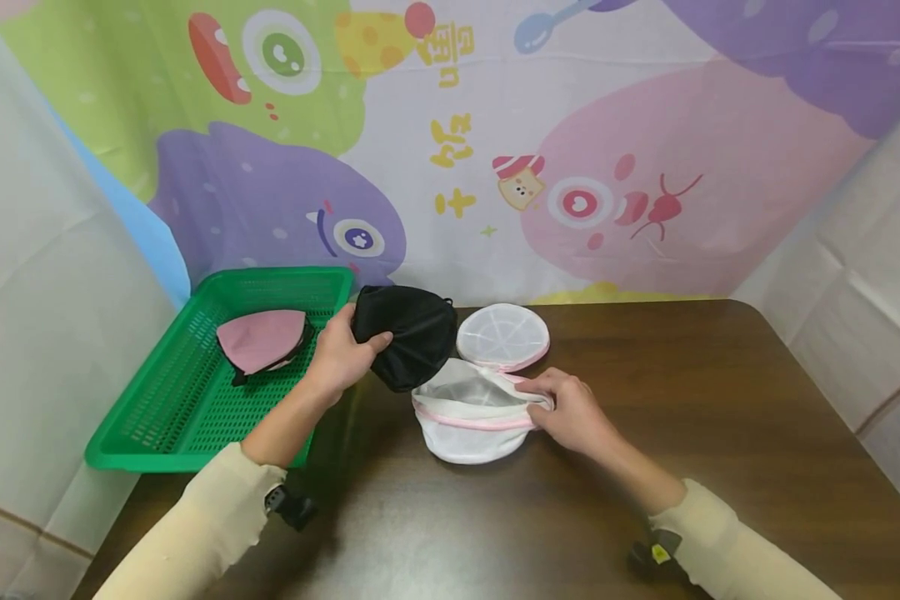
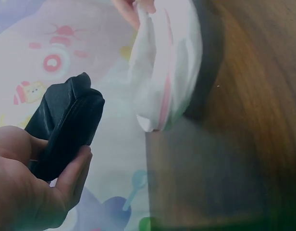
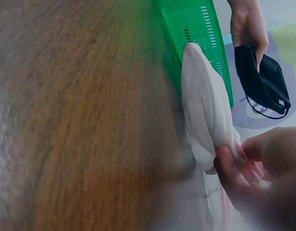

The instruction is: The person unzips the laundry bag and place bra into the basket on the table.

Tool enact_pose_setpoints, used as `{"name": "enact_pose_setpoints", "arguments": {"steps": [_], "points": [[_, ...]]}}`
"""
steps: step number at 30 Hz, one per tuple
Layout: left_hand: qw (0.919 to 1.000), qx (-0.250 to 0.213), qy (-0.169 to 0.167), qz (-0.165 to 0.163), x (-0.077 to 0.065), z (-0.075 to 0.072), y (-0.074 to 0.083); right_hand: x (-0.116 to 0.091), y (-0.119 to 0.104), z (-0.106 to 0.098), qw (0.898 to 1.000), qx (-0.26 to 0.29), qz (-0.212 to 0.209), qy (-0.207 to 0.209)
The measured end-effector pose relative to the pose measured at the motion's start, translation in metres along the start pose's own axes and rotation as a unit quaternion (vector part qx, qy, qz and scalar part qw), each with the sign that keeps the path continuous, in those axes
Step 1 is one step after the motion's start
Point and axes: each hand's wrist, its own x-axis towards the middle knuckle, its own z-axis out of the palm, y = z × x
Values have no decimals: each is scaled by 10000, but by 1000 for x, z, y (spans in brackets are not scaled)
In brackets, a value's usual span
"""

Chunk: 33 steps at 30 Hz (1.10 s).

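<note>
My left hand (image 1: 342,357) pinches a black cloth face mask (image 1: 407,337) by its left side, thumb on the near face. A thin ear loop hangs from the mask in the right wrist view. The mask is raised beside a white mesh laundry bag (image 1: 468,440) with a pink zip edge, its mouth gaping upward. My right hand (image 1: 572,412) grips the bag's rim at the right end, thumb and fingers on the fabric, also seen in the right wrist view. The bag's inside shows only partly.
A green plastic basket (image 1: 130,433) stands at the left, with a pink cloth mask (image 1: 262,340) with black edging inside it. Behind the open bag lies a second round white mesh bag (image 1: 503,335). A printed curtain (image 1: 487,242) hangs behind the brown table (image 1: 705,400).
</note>
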Motion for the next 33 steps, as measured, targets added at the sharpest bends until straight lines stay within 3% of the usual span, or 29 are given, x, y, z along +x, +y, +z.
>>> {"name": "enact_pose_setpoints", "arguments": {"steps": [3,6,12,19,26,33], "points": [[9997,-80,-217,-53,-14,-10,19,0,-1,0,10000,-13,14,-10],[9992,-81,-371,-81,-17,-17,24,-1,-1,0,10000,-36,22,-16],[9973,-270,-669,-99,-15,-30,21,0,0,0,10000,7,-10,-5],[9927,-725,-942,-203,-14,-44,18,1,10,2,9989,192,-382,165],[9904,-658,-1152,-399,-12,-62,16,0,-2,-1,10000,15,0,-9],[9875,-580,-1356,-563,-8,-77,12,-1,-1,0,10000,25,16,-19]]}}
